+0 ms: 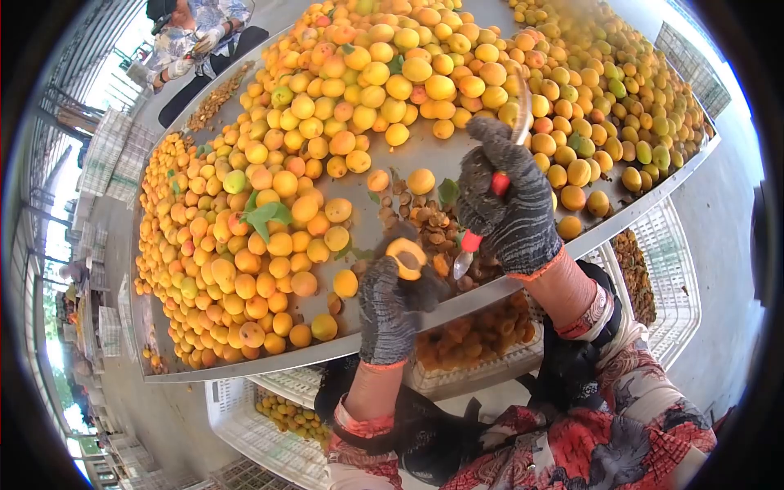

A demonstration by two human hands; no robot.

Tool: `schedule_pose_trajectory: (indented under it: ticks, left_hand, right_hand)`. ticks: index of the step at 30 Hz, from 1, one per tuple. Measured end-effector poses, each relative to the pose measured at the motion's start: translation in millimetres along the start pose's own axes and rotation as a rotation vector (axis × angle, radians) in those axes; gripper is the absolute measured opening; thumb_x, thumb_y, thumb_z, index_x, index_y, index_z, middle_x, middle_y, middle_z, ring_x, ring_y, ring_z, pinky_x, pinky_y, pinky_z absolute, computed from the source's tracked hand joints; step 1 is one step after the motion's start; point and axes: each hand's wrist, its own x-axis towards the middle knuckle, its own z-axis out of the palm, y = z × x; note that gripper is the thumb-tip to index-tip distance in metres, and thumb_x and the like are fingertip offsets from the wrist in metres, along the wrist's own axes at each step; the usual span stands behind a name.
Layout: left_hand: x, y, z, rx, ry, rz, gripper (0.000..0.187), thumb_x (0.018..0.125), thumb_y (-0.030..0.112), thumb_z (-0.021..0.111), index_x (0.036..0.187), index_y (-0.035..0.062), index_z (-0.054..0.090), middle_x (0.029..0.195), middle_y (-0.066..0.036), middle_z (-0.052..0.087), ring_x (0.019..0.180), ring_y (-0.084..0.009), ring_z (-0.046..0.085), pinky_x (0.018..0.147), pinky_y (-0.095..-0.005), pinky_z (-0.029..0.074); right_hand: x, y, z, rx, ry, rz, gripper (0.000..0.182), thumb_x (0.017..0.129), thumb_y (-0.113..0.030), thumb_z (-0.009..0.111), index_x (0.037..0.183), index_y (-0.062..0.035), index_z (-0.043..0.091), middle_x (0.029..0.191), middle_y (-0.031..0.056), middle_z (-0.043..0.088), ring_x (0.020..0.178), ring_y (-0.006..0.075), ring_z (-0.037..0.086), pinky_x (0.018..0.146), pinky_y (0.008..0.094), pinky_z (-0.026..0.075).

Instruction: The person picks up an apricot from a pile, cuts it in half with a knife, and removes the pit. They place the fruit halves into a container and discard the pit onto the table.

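Noted nearest the camera, under the table: a white plastic crate [425,380] of orange apricot pieces [474,335], with greenish-yellow fruit [292,416] in a crate to the left. Observed above, at the near rim of the metal table [327,356]: the left hand [382,317], in a grey knit glove, gripping an apricot half [406,258] narrowly in the fingers, cut face toward the camera. Observed alongside: the right hand [521,220], likewise gloved, wrapped tightly about red-handled tooling [471,241], with a metal tip [463,265] angled down near the fruit and a curved blade [523,110] above the knuckles. Given blur and overlap, cannot tell whether one tool or two, nor whether any pit remains in the half.

Judged in hand: opening and pitting. Judged necessary next: checking the hollow, freeing any pit, and keeping the tip clear of the left fingers.

Found between the hands and slightly beyond: a heap of brown pits [437,227]. Found farther back: heaped whole apricots [278,196], left, centre and right. Recorded at far upper left: a gloved co-worker [184,49].
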Motion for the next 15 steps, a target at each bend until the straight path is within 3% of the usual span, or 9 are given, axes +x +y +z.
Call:
schedule_pose_trajectory:
  ticks: [2, 4, 5, 6, 8, 11, 12, 14, 15]
  left_hand:
    - [0.1, -1.2, 12.2, -0.128, 0.001, -0.076, 0.045, 0.087, 0.035, 0.046, 0.118, 0.0017, 0.045, 0.086, -0.008, 0.054, 0.068, -0.0178, 0.056, 0.065, -0.0294, 0.049]
    - [0.6, -7.7, 14.4, 0.079, -0.089, -0.040, 0.043, 0.087, 0.036, 0.046, 0.113, 0.0014, 0.048, 0.088, -0.008, 0.056, 0.072, -0.0168, 0.056, 0.069, -0.0284, 0.049]
    - [2.7, -14.1, 9.4, 0.583, -0.117, 0.167, 0.039, 0.089, 0.033, 0.046, 0.110, 0.0011, 0.049, 0.091, -0.008, 0.057, 0.077, -0.0164, 0.057, 0.070, -0.0287, 0.049]
    - [1.0, -12.7, 10.0, 0.583, -0.121, 0.167, 0.039, 0.089, 0.033, 0.046, 0.110, 0.0011, 0.049, 0.091, -0.008, 0.057, 0.077, -0.0164, 0.057, 0.070, -0.0287, 0.049]
    - [-4.1, -4.8, 13.5, 0.006, -0.107, -0.209, 0.036, 0.090, 0.032, 0.045, 0.107, 0.0005, 0.050, 0.094, -0.009, 0.058, 0.079, -0.0163, 0.058, 0.071, -0.0285, 0.049]
    - [-7.9, 3.5, 26.3, 0.087, -0.062, -0.230, 0.036, 0.092, 0.031, 0.041, 0.106, -0.0004, 0.050, 0.095, -0.009, 0.058, 0.080, -0.0173, 0.057, 0.073, -0.0279, 0.047]
    - [-7.0, 1.3, 23.4, 0.087, -0.062, -0.230, 0.036, 0.092, 0.031, 0.041, 0.106, -0.0004, 0.050, 0.095, -0.009, 0.058, 0.080, -0.0173, 0.057, 0.073, -0.0279, 0.047]
    - [-2.7, -8.2, 11.3, 0.580, -0.181, 0.104, 0.034, 0.094, 0.026, 0.036, 0.113, -0.0002, 0.047, 0.100, -0.013, 0.056, 0.088, -0.0214, 0.058, 0.080, -0.0302, 0.046]
    - [0.4, -12.2, 7.1, 0.580, -0.180, 0.103, 0.034, 0.094, 0.026, 0.036, 0.113, -0.0002, 0.047, 0.100, -0.013, 0.056, 0.088, -0.0214, 0.058, 0.080, -0.0302, 0.046]
  right_hand:
    - [2.9, -1.3, -4.4, 0.113, 0.017, -0.105, 0.025, 0.082, -0.025, 0.056, 0.101, -0.0078, 0.052, 0.057, 0.0029, 0.047, 0.037, 0.0108, 0.039, 0.032, 0.0240, 0.032]
    - [2.5, -3.3, -3.7, 0.095, 0.011, -0.146, 0.026, 0.082, -0.024, 0.056, 0.101, -0.0076, 0.052, 0.056, 0.0028, 0.046, 0.038, 0.0110, 0.039, 0.033, 0.0243, 0.032]
    - [1.9, -2.8, -3.6, 0.105, 0.030, -0.166, 0.026, 0.082, -0.024, 0.056, 0.102, -0.0075, 0.052, 0.057, 0.0029, 0.046, 0.039, 0.0111, 0.040, 0.033, 0.0244, 0.033]
    - [1.0, -1.6, -3.4, 0.116, 0.050, -0.183, 0.026, 0.082, -0.024, 0.056, 0.102, -0.0074, 0.052, 0.057, 0.0030, 0.046, 0.040, 0.0113, 0.040, 0.034, 0.0245, 0.033]
    - [0.1, 0.8, -2.7, 0.119, 0.058, -0.201, 0.027, 0.081, -0.024, 0.056, 0.103, -0.0073, 0.051, 0.059, 0.0037, 0.047, 0.042, 0.0119, 0.041, 0.035, 0.0255, 0.034]
    - [0.2, 3.1, -3.4, 0.128, 0.058, -0.235, 0.029, 0.082, -0.024, 0.056, 0.104, -0.0066, 0.050, 0.059, 0.0041, 0.046, 0.042, 0.0121, 0.040, 0.036, 0.0258, 0.034]
    - [-0.9, 3.6, -5.3, 0.140, -0.006, -0.233, 0.029, 0.081, -0.022, 0.057, 0.105, -0.0059, 0.050, 0.062, 0.0043, 0.049, 0.046, 0.0123, 0.045, 0.040, 0.0262, 0.038]
    - [-5.5, 7.3, -1.6, 0.152, -0.069, -0.232, 0.030, 0.081, -0.021, 0.058, 0.106, -0.0051, 0.050, 0.066, 0.0045, 0.052, 0.050, 0.0125, 0.049, 0.044, 0.0265, 0.042]
    - [-9.1, 12.5, 6.8, 0.035, 0.100, -0.269, 0.027, 0.083, -0.020, 0.055, 0.106, -0.0057, 0.049, 0.067, 0.0038, 0.050, 0.049, 0.0116, 0.046, 0.042, 0.0254, 0.040]
